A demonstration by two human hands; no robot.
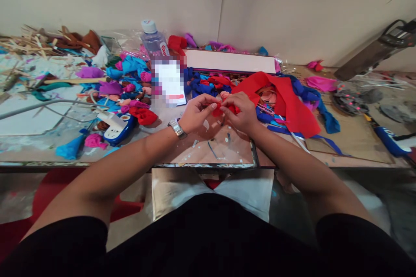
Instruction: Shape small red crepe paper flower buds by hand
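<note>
Scrap of thin, crumpled red material (217,111) is pinched above the paint-flecked brown surface (235,149) by the nearly closed left hand (196,113) and right hand (242,111), presumably to control its small folds.

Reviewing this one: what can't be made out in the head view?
All in the head view:
Red piece: partly covered by the left hand and right hand; full shape hidden.
White panel: content blurred by pixelation.
Dark bottle: lid end cut off by the right edge.
</note>
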